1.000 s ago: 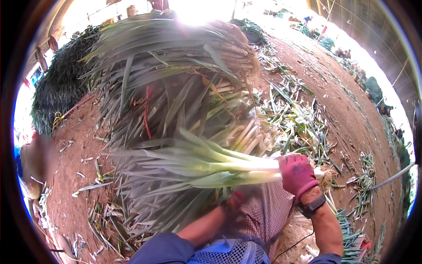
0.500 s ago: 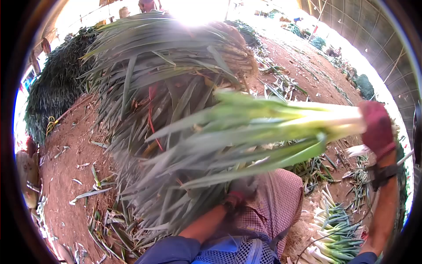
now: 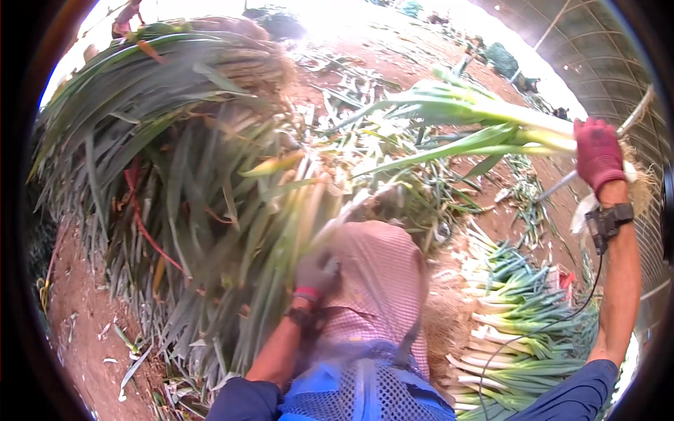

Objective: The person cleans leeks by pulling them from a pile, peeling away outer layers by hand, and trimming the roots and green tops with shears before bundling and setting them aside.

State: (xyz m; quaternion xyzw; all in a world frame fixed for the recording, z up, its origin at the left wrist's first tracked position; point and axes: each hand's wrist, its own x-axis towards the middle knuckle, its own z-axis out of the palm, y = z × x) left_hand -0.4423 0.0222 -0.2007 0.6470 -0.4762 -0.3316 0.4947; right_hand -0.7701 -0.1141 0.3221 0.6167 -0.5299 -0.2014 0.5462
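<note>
Leek bunch [image 3: 502,116] is in the right hand [image 3: 600,154], raised at the right of view, well apart from the lap. Fingers in a dark red glove are clenched around the pale stalk ends; tan roots poke out past the hand, and green leaves fan toward the middle of view, roughly sideways, above the littered ground. Left hand [image 3: 317,275], grey glove with red cuff, is low beside the lap, next to the big leek heap; blurred, can't tell if its fingers grip anything. Dark device [image 3: 608,223] on right wrist, black cord [image 3: 547,321] running down from it. Dark band [image 3: 300,317] on left wrist. Pinkish checked cloth [image 3: 379,281] covers the lap, blue mesh garment [image 3: 337,396] nearer the body. Big leek heap [image 3: 175,182] fills the left, leaves drooping, red strip [image 3: 151,238] across it. Laid-out leeks [image 3: 512,330] lie in a row at lower right, white ends toward the lap. Leaf scraps [image 3: 428,203] litter the brown soil [image 3: 88,309]. Curved ribbed cover [image 3: 590,56] at upper right.
</note>
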